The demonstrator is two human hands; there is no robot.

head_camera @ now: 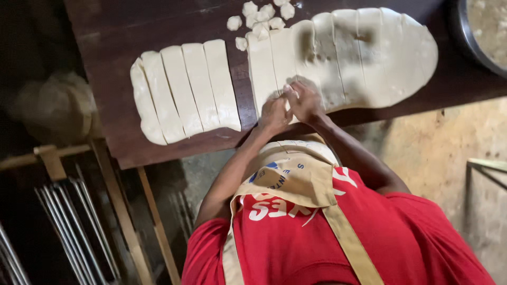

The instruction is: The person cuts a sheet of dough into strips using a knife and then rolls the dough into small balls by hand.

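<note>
My left hand [274, 112] and right hand [303, 100] pinch closed on the near end of a pale dough strip [262, 74] on the dark worktop [116, 31]. Four cut strips [185, 89] lie left; small dough pieces [259, 18] sit beyond.

Dark wooden tabletop [121, 31] bearing a large sliced dough slab [369, 58], four separate dough strips [185, 89] left of it, small dough pieces [261, 18] above its left end.

No packages, labels, signs or screens are in view
</note>
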